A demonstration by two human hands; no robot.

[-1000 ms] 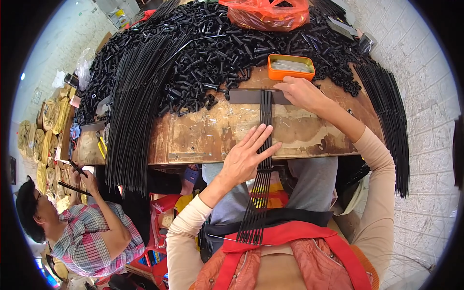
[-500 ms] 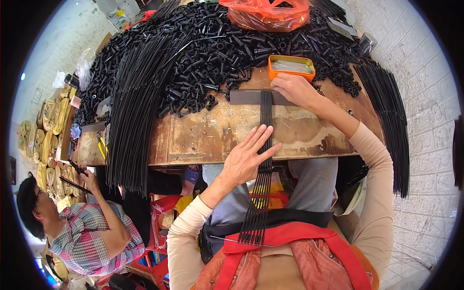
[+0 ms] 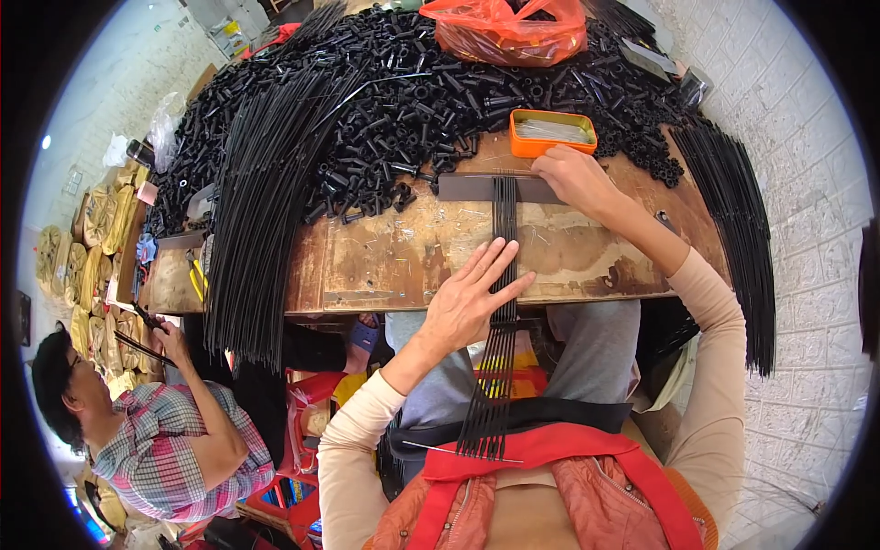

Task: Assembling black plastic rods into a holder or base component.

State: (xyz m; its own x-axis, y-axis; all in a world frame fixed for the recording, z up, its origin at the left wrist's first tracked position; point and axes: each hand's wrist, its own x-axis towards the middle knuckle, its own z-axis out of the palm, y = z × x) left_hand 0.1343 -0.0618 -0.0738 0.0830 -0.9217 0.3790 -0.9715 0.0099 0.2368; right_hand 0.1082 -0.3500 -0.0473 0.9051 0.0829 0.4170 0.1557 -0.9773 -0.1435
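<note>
My left hand [image 3: 472, 291] lies flat with its fingers apart, pressing down a row of thin black ribs [image 3: 504, 215]. The ribs run from a dark flat bar [image 3: 467, 188] on the table, over the edge and down to my lap. A thin metal wire [image 3: 431, 448] crosses their lower ends there. My right hand [image 3: 577, 183] is closed, fingertips together, over the right part of the bar and just below an orange tin [image 3: 520, 145] of thin silvery pins. Whatever those fingertips pinch, if anything, is too small to make out.
Black tubular parts [image 3: 394, 110] are heaped across the back under a red plastic bag [image 3: 509, 37]. Long black rod bundles hang over the table's left [image 3: 252, 220] and right [image 3: 733, 202] edges. Yellow-handled pliers [image 3: 196, 278] lie at the left. A person [image 3: 174, 440] in plaid holds black rods nearby.
My right hand has shifted slightly right, away from the upper ends of the ribs, with its fingers curled in more. My left hand stays on the ribs.
</note>
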